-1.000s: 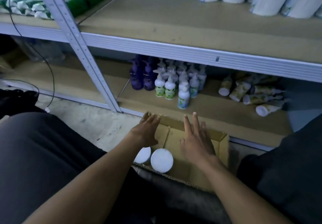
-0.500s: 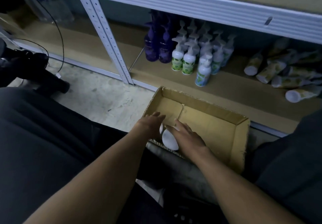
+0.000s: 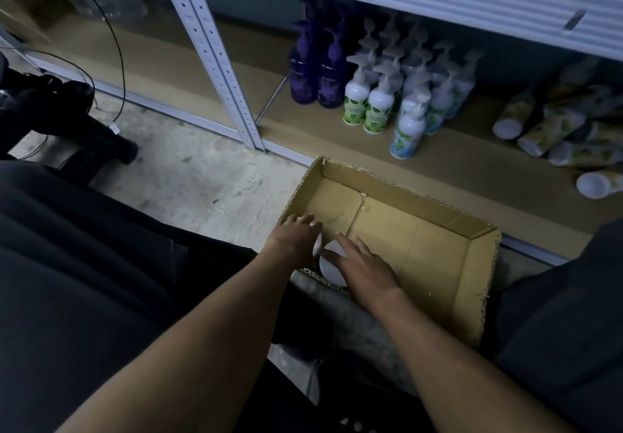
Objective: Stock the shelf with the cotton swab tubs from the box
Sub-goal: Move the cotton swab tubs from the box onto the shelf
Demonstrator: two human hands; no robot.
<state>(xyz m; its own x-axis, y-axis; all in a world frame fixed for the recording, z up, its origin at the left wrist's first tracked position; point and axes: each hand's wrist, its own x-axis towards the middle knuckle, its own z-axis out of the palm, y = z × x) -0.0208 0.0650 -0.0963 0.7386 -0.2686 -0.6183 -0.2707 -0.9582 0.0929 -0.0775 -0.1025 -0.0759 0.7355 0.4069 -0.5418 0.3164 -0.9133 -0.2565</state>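
Note:
An open cardboard box (image 3: 408,193) stands on the floor in front of the lower shelf (image 3: 323,136). In its near left corner are two cotton swab tubs with round white lids, largely covered by my hands. My left hand (image 3: 294,240) curls over the left tub (image 3: 317,250), of which only a white sliver shows. My right hand (image 3: 364,264) lies on the right tub (image 3: 332,275), fingers stretched over the lid and thumb across it. The remaining box floor shows only bare cardboard.
On the lower shelf stand purple pump bottles (image 3: 317,72) and several white pump bottles (image 3: 381,109); bottles lie on their sides at the right (image 3: 553,129). A white shelf post (image 3: 222,72) rises left of them. My dark-trousered knees flank the box. A black cable (image 3: 118,62) hangs at the left.
The view tilted down from the upper shelf to the box. Both hands dropped from above the box onto the two tubs and have stayed there for the last half second.

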